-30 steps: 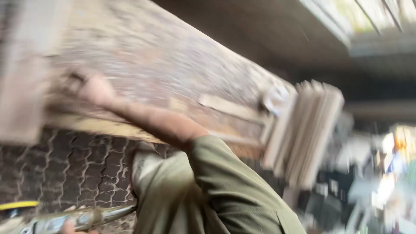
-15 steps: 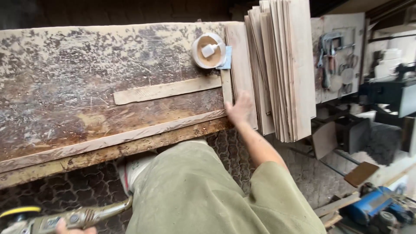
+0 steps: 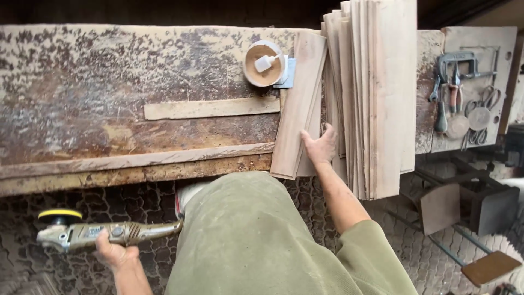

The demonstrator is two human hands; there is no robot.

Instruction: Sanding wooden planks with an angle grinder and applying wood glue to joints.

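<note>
The right hand (image 3: 321, 147) grips the near end of a board (image 3: 299, 106), fingers curled over its edge. The board lies tilted on the worktop (image 3: 109, 76), one side raised against a stack of boards (image 3: 376, 98) standing on edge just beside it. The left hand (image 3: 112, 252) hangs low over the paved floor (image 3: 82, 207), closed around the handle of a polisher (image 3: 93, 232) with a yellow pad. A round tub (image 3: 265, 64) of paste sits near the board's far end. Clamps (image 3: 458, 82) lie further right.

Your right hand (image 3: 322, 146) is gripping a wooden board (image 3: 299, 106) lying tilted on the bench (image 3: 109, 76). Your left hand (image 3: 112, 252) is holding a polisher (image 3: 93, 232) low beside your leg.
</note>
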